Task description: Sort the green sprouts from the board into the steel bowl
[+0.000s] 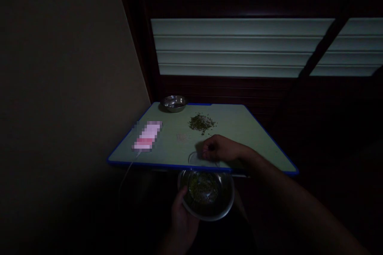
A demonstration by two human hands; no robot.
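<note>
My left hand (pixel 184 215) grips the rim of a metal bowl (pixel 229 197) just below the table's front edge, thumb over the rim. Small green bits lie in the bowl's bottom. Over the table's near edge, my right hand (pixel 220 148) has its fingers curled together; what they hold, if anything, is too dark to make out. Beneath that hand a pale round outline shows on the tabletop, perhaps a printed mark. Farther back lies a loose pile of small greenish bits (pixel 199 122), too small to name for certain.
The pale table (pixel 254 139) has a blue edge. A second metal bowl (pixel 174 104) stands at its back left corner. A lit, blurred phone (pixel 148 136) lies at the left with a white cable (pixel 127 173) hanging over the edge. A wall (pixel 74 67) rises on the left.
</note>
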